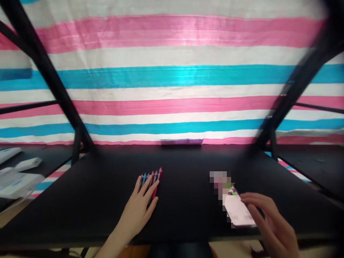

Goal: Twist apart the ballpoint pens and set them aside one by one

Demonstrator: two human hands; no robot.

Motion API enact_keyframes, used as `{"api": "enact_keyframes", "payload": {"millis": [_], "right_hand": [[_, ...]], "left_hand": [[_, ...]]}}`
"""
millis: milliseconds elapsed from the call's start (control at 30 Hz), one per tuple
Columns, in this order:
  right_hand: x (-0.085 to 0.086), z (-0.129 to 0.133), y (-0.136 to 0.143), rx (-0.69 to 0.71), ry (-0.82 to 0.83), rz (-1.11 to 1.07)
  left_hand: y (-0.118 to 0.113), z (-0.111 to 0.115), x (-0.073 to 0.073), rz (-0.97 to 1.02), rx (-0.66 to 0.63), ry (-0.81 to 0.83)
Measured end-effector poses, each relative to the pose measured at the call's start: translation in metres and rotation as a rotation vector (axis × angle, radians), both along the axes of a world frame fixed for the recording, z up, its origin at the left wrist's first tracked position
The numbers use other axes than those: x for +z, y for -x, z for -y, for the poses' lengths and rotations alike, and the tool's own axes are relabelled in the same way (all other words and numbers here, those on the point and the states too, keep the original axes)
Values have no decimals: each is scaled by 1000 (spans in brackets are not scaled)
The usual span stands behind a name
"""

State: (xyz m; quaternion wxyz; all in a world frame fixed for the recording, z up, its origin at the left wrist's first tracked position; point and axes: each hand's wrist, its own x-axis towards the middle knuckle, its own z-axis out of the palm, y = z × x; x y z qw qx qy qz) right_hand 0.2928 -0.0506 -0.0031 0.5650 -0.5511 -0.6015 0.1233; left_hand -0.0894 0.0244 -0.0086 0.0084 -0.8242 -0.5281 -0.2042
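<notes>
Several pens (160, 173) lie on the black table (188, 200) under the left hand (141, 206), fingers spread; the right hand (276, 220) pinches 1 pale flat item (238, 210). Judged step: steadying pens; lifting any would call for closing left fingers.

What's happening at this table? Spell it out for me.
A person has both hands over a black table. The left hand lies with fingers spread over a row of pens. The right hand has its fingertips at the side of a pale pink flat item, partly pixelated; whether it is gripped is unclear.
</notes>
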Motion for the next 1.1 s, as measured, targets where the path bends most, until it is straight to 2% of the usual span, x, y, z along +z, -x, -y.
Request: {"api": "enact_keyframes", "payload": {"millis": [67,133,267,367,633,833,1033,1100], "right_hand": [[-5,-5,-24,-18,37,100],[-9,-13,-34,14,101,135],[-17,-30,-26,113,132,147],[-19,-33,-20,124,117,196],[-16,-30,-20,149,118,287],[-19,-29,-24,98,79,230],[-22,-29,-23,106,39,219],[-24,-30,-24,46,18,168]], "left_hand": [[-13,1,-4,17,-10,-1],[-32,5,-9,39,-12,-14],[-73,19,-17,69,-18,-36],[-89,25,-19,82,1,-65],[-87,25,-17,82,33,-110],[-88,24,-18,86,50,-115],[-89,25,-16,48,49,-136],[-89,26,-15,39,56,-144]]}}
